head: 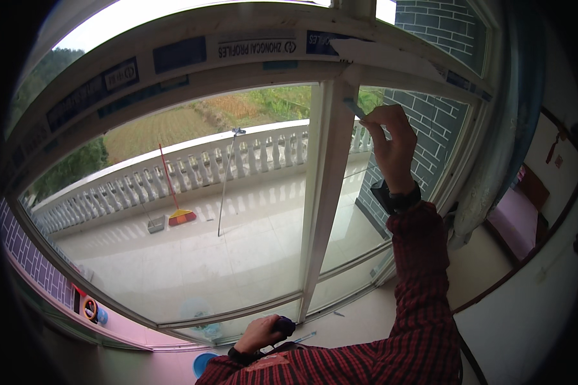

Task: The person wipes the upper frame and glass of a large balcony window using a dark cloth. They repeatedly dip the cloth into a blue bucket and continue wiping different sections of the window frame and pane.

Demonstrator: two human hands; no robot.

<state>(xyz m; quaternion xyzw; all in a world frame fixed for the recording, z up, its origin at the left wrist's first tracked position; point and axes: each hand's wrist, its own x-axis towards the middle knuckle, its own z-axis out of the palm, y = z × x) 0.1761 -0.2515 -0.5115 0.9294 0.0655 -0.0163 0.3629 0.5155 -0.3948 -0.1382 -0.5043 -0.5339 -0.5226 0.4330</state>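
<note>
My right hand (393,144) is raised at the window's upright frame post (330,183), its fingers pinching a narrow strip of bluish protective film (354,108). The strip's far end meets the post near its top. Low in the view, my left hand (265,332) is closed on a dark object (284,326) that I cannot identify. Across the top rail, printed protective film (257,45) remains stuck, with a torn whitish patch (390,57) above my right hand.
A blue basin (203,364) stands on the floor at the bottom. A film scrap (338,314) lies by the window track. Behind the glass are a broom (182,217), a dustpan (156,224), a long-handled pole (226,187) and a white balustrade (265,154). A curtain (520,106) hangs at right.
</note>
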